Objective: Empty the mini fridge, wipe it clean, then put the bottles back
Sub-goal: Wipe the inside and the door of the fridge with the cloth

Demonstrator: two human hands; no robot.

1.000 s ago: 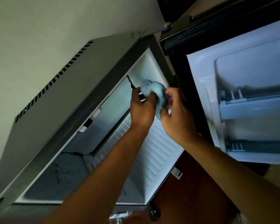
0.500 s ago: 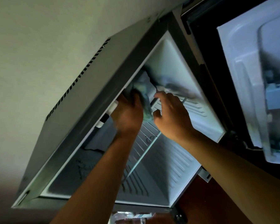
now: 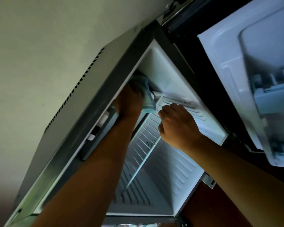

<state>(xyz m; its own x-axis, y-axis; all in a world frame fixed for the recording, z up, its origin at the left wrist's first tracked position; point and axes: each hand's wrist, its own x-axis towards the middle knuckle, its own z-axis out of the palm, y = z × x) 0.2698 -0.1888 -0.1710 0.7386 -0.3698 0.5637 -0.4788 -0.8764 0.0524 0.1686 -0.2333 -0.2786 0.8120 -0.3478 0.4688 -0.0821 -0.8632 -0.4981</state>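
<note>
Head view: cloth [image 3: 144, 90] deeper inside fridge [image 3: 167, 74]

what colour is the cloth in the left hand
Pale blue-green, seen in the head view: the cloth is bunched under the left hand inside the fridge.

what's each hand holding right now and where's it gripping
The left hand grips a bunched light blue cloth by its lower part, up inside the mini fridge. The right hand has curled fingers; whether it holds anything cannot be told.
</note>
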